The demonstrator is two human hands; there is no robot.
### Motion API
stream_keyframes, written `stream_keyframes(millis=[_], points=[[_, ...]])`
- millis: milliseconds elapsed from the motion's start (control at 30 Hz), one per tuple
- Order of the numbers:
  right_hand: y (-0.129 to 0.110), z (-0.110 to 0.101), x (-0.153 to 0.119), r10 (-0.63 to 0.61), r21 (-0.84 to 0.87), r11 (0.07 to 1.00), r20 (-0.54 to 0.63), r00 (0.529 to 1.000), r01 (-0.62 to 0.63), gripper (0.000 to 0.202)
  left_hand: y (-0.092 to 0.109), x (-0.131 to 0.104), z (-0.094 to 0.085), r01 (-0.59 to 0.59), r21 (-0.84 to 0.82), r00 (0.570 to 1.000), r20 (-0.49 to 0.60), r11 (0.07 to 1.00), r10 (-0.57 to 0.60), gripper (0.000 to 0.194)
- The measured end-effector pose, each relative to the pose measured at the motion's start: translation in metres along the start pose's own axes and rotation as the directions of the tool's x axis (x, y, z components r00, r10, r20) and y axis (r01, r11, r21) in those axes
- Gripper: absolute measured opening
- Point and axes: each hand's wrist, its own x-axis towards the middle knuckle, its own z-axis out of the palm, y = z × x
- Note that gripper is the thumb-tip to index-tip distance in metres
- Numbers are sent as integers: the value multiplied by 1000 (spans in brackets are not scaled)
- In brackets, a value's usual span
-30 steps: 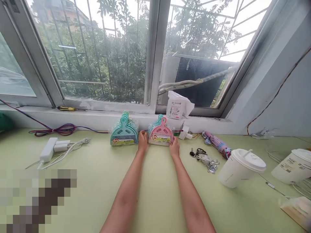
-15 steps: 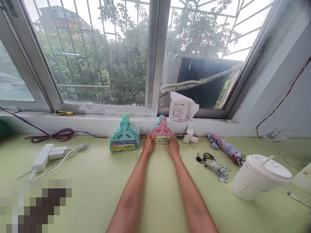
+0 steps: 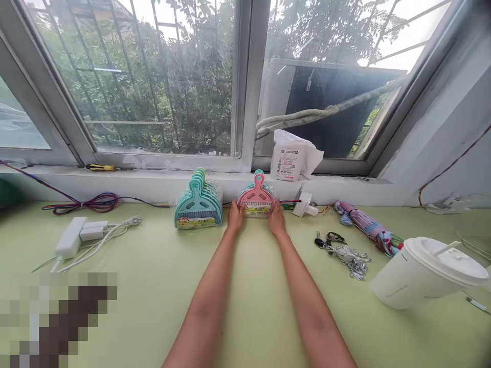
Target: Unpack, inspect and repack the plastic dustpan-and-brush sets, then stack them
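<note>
A pink mini dustpan and brush set in clear plastic wrap stands upright by the wall below the window. Teal edges of another set show just behind it. My left hand is closed against its left edge, and my right hand grips the right edge. Fingertips of both hands rest at the lower front corners, near the printed label. To the left, a row of several teal dustpan and brush sets, also wrapped, leans one behind another, apart from my hands.
Along the left lie a white power strip, a coiled cable and a screwdriver on the sill. Rightward are a white plug-like piece, keys, a folded umbrella and a white lidded cup. A white package stands on the sill.
The view has shifted slightly downward and closer. Both hands keep hold of the pink set, which now lines up more squarely with the teal one behind it.
</note>
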Motion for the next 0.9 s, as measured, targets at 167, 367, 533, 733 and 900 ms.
stream_keyframes(millis=[167,367,533,733,900], points=[[-4,-3,-5,50,-27,998,34,998,-49,75,8,-11,-5,-2,61,999,-54,998,5,63],[-28,-18,-39,48,-139,989,-79,996,-58,80,21,-58,-21,5,71,983,-183,997,8,62],[-60,-44,-95,-159,-319,939,-78,984,127,64,40,-132,-42,-44,87,992,-118,995,54,40],[-93,-58,-144,-283,-327,862,322,904,386,25,54,-189,-88,-146,173,980,-111,974,167,29],[-101,-48,-173,-127,-321,912,372,919,256,37,22,-153,-161,33,263,939,-339,964,60,41]])
